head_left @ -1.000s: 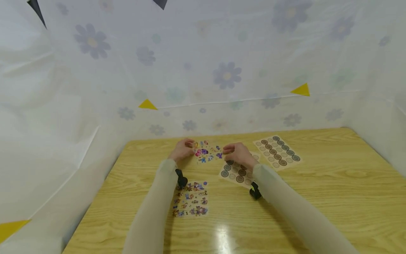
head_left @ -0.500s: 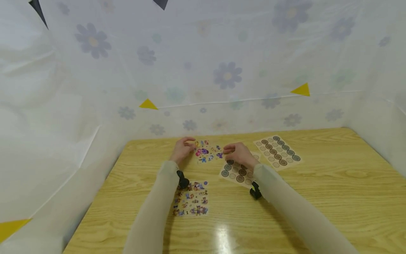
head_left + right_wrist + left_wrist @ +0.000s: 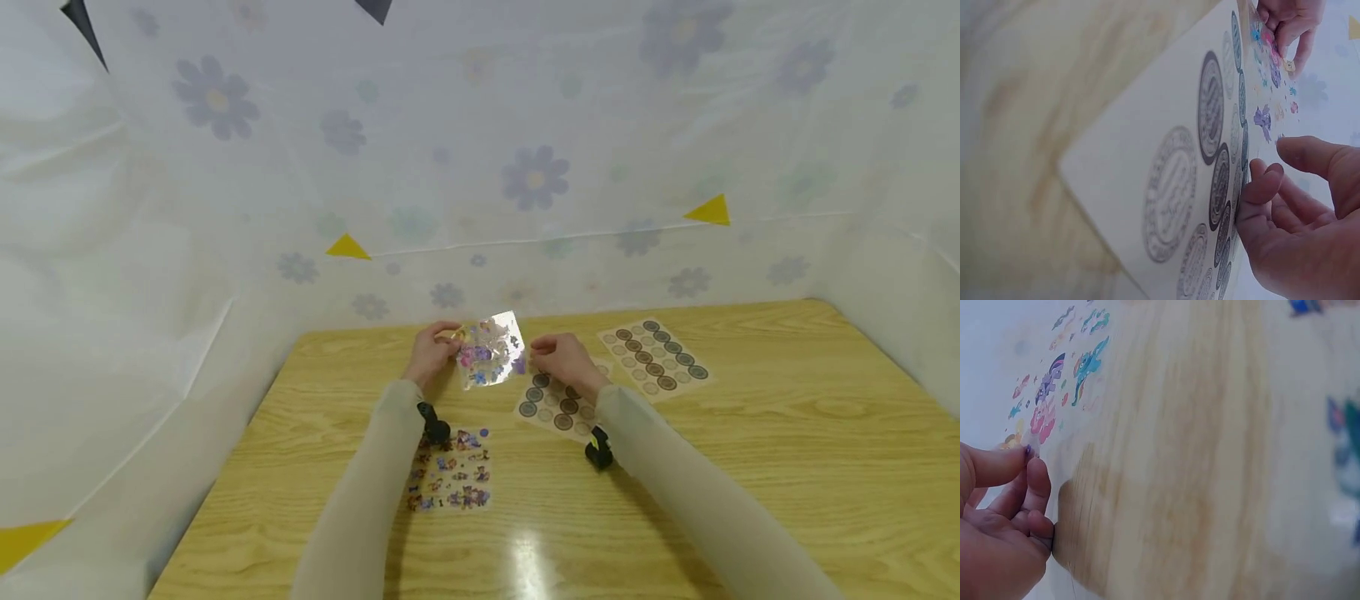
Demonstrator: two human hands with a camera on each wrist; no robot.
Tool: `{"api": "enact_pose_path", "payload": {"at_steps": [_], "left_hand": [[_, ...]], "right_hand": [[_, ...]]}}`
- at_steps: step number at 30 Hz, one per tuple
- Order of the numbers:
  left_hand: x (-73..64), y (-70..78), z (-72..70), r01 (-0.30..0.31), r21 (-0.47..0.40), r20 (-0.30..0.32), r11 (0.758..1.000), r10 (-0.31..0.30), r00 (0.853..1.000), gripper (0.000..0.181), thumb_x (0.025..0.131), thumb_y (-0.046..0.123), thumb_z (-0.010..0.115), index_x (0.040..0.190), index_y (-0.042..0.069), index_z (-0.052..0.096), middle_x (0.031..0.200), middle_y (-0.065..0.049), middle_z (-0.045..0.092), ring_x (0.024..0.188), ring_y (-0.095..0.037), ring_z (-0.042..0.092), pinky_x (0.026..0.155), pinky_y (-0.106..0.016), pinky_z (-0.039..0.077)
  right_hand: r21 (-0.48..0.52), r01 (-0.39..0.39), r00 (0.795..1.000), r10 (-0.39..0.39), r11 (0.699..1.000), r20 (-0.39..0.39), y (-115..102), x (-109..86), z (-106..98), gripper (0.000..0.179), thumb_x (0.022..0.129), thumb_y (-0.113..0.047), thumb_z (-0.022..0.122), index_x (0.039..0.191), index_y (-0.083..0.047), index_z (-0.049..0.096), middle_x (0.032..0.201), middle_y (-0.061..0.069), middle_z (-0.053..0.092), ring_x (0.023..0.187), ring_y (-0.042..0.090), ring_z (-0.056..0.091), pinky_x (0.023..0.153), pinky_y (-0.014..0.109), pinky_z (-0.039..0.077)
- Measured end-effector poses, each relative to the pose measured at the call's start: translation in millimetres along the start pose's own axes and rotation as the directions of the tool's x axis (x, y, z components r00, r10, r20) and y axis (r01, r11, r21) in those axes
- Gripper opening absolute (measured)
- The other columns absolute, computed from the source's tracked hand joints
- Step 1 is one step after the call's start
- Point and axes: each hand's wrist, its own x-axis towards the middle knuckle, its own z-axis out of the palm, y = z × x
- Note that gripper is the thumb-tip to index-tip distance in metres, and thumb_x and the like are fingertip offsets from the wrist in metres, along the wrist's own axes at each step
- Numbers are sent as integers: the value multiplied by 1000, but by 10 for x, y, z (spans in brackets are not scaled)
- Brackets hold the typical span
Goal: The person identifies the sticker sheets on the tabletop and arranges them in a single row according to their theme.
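Clear pony sticker sheet (image 3: 487, 354) is nr the far edge of the worktop (image 3: 765, 450), btwn both hands; its upper R corner overlaps that edge in the head view, w/ strong glare on its upper R part. L & R margins are at the fingertips. On the near side, a strip of wood separates it from the character sticker sheet (image 3: 457, 477), which is partly behind the L forearm.

L hand (image 3: 431, 354): thumb & index closed in a pinch on sheet's L margin, other fingers curled under. R hand (image 3: 564, 360): fingers loosely bent, small gap btwn thumb & index in the R wrist view; nothing seen in its grip. Fingertips just beside the sheet's R margin; can't tell if touching.

R hand is over the upper part of the near coin sheet (image 3: 553, 412), set at an angle. Far coin sheet (image 3: 654, 358) just beyond, to the R, also angled, nr the far edge. Widest stretch of wood: R of the coin sheets; more in front, btwn forearms. Floral backdrop (image 3: 536, 267) rises past the far edge.
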Motion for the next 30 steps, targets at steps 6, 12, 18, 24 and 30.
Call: {"api": "enact_pose_path", "payload": {"at_steps": [6, 12, 18, 24, 30], "left_hand": [[10, 0, -35, 28, -75, 17, 997, -27, 999, 35, 95, -4, 59, 130, 4, 60, 106, -19, 67, 84, -21, 63, 72, -35, 48], [4, 23, -48, 21, -89, 13, 996, -20, 1000, 36, 95, -3, 60, 131, 5, 59, 103, -17, 68, 77, -20, 61, 66, -35, 43], [2, 3, -61, -15, -97, 37, 995, 19, 999, 37, 95, -4, 60, 131, 3, 59, 100, -18, 67, 72, -18, 62, 65, -33, 45], [-68, 31, -83, -73, -73, 83, 995, 79, 993, 32, 92, -3, 63, 124, 2, 64, 97, -14, 68, 76, -19, 64, 67, -33, 48], [-149, 91, -52, -76, -77, 138, 994, 86, 987, 35, 92, -1, 65, 126, 3, 63, 105, -17, 68, 80, -22, 66, 77, -43, 51]], "right_hand": [[61, -33, 999, 31, 998, 24, -45, -29, -18, 29, 97, -16, 62, 120, -1, 68, 97, 15, 69, 68, 18, 55, 64, 32, 46], [144, -26, 997, 16, 989, 69, -63, -42, 9, 27, 97, -13, 62, 117, 3, 69, 85, 16, 69, 61, 16, 56, 55, 28, 48], [258, -59, 994, 34, 964, 101, -49, -79, 20, 27, 98, -6, 59, 120, 10, 63, 93, 22, 69, 70, 20, 67, 67, 31, 57], [267, -57, 994, 30, 962, 104, -24, -183, -22, 27, 96, -3, 59, 116, 14, 63, 92, 21, 70, 70, 16, 67, 67, 29, 57], [240, -54, 993, 27, 969, 116, -26, -365, -141, 26, 96, -5, 59, 115, 14, 64, 90, 21, 70, 68, 17, 68, 66, 32, 57]]}}
